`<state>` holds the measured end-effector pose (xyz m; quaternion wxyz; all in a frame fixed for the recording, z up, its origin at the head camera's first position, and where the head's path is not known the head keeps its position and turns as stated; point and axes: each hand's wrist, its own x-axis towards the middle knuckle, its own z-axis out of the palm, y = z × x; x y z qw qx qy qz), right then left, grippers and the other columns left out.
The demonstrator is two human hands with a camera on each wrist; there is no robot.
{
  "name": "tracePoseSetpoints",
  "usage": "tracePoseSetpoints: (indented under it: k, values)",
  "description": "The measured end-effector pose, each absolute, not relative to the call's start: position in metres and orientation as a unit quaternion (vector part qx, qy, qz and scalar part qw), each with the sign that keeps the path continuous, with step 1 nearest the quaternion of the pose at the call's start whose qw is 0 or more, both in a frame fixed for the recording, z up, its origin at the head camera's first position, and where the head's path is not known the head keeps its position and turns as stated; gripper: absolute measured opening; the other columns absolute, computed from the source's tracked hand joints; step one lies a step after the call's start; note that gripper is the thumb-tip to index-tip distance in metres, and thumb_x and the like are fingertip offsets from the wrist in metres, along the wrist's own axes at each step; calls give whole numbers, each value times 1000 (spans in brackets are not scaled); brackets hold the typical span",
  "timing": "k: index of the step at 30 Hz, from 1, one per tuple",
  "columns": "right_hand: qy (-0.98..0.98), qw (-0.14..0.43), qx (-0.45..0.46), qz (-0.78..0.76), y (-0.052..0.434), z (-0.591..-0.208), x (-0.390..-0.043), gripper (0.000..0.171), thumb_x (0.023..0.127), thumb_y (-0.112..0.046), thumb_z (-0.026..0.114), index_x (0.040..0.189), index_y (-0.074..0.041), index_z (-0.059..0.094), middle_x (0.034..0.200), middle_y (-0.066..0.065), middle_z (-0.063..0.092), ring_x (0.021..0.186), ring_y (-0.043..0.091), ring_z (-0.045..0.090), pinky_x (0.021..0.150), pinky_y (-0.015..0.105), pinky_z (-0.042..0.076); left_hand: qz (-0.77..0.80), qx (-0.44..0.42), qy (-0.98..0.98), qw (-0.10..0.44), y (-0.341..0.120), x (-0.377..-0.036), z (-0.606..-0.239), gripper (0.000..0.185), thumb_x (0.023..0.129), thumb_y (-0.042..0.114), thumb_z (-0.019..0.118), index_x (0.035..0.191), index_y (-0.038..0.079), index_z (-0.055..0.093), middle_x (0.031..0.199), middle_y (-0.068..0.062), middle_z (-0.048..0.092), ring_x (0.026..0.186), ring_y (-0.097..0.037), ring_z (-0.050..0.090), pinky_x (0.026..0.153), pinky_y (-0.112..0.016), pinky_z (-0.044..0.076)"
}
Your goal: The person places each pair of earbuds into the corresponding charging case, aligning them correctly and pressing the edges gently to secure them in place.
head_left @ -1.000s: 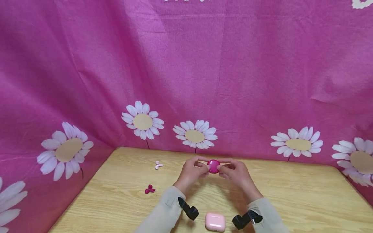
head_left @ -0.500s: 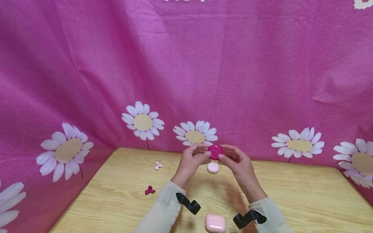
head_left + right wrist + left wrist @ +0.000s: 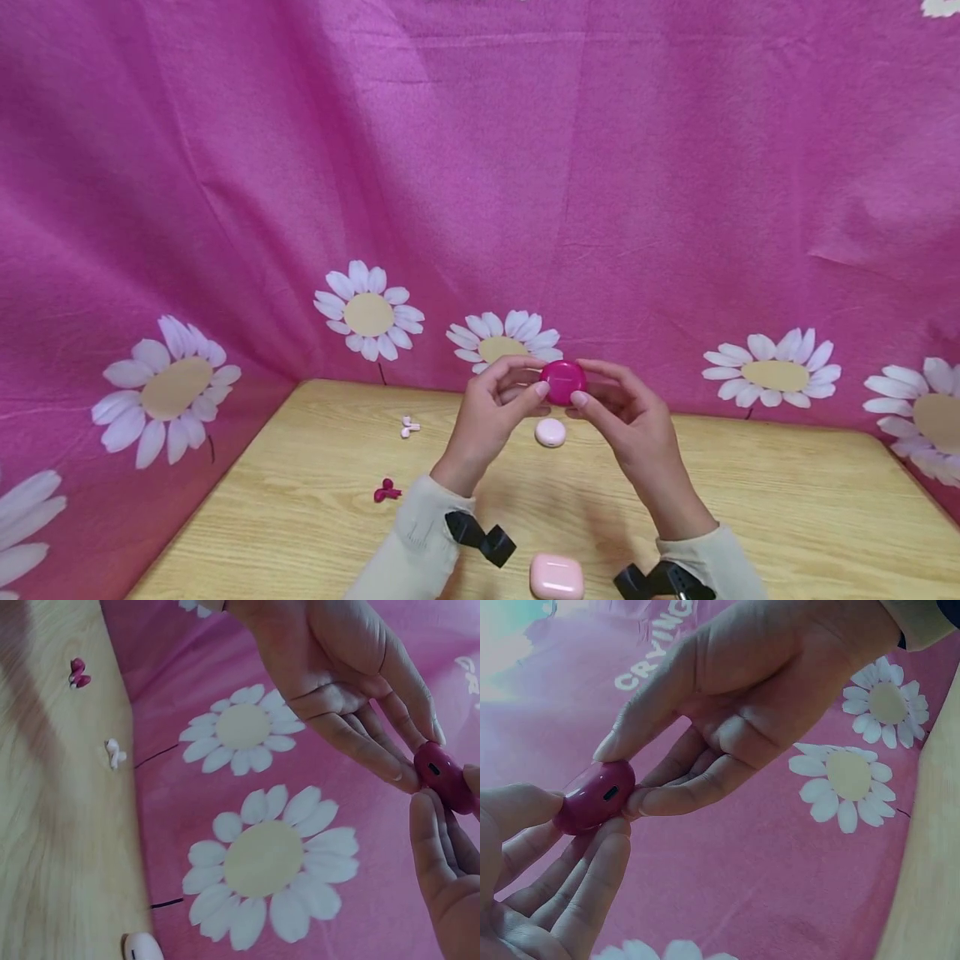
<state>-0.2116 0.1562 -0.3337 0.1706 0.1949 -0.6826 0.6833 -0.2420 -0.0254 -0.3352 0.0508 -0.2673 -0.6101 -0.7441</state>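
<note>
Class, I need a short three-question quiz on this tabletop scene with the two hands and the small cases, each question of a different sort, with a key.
1. True or false: both hands hold the magenta round case above the table.
2. Multiple choice: what lies on the table directly below the raised case? A) a pale pink round case B) a blue cup C) a pair of scissors
3. Short answer: which pair of earbuds lies nearer the person, the magenta or the pale pink?

Key
1. True: the left hand and right hand pinch it between their fingertips.
2. A, the pale pink round case.
3. The magenta earbuds; the pale pink earbuds lie farther back.
</note>
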Motion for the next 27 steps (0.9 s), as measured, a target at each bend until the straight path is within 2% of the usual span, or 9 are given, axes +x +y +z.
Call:
tracePoseSetpoints:
  k: [9,14,18,23,27]
  values:
    - [-680,204,265,652,156,-327,-199,40,91,5,61,130,-1,55,95,14,67,76,20,67,71,27,55,-721,-321,-610,75,-26,-224,-324,31,93,3,62,124,6,59,108,-18,64,86,-23,69,72,-42,58]
    - [-672,219,278,651,155,-326,-197,39,91,8,58,129,1,53,91,13,65,75,21,64,71,28,55,-712,-332,-615,68,-26,-221,-321,31,93,2,60,124,8,58,110,-17,61,91,-24,68,70,-41,58]
    - [-660,220,276,663,152,-327,-194,36,91,10,57,126,5,53,90,10,64,77,20,63,70,29,55,-711,-336,-615,58,-26,-218,-321,31,93,0,59,123,7,57,111,-18,59,93,-24,67,69,-42,58]
    - [-644,223,287,673,149,-329,-194,31,91,12,55,121,9,53,90,7,63,77,19,61,67,29,55,-712,-339,-612,59,-25,-216,-321,22,95,0,57,116,3,58,110,-18,59,92,-19,65,68,-45,58]
    - [-642,229,299,668,148,-329,-195,28,90,14,54,118,10,54,89,8,61,76,18,60,65,28,54,-708,-345,-612,70,-25,-214,-320,14,96,1,55,109,0,58,104,-18,60,82,-17,66,67,-44,58]
